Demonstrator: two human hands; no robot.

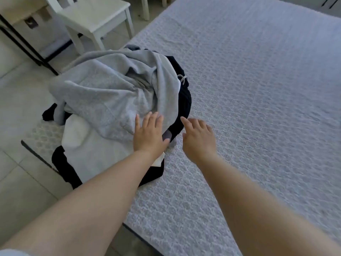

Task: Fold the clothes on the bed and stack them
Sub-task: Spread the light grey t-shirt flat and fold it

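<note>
A heap of unfolded clothes lies at the left corner of the bed [258, 89]. A crumpled light grey sweatshirt [110, 89] is on top. Under it lie a white garment [88, 150] and dark navy or black clothes [184, 100], one with a white drawstring. My left hand [149, 133] rests flat on the grey sweatshirt's near edge, fingers spread, gripping nothing. My right hand [198, 139] hovers just right of the heap over the bedspread, fingers apart and empty, its fingertips near the dark cloth.
The bed has a white textured bedspread, bare to the right of the heap. A white wooden chair [96, 17] stands on the tiled floor beyond the bed's corner, next to a black-legged table [27, 43]. Some clothes hang over the bed's left edge.
</note>
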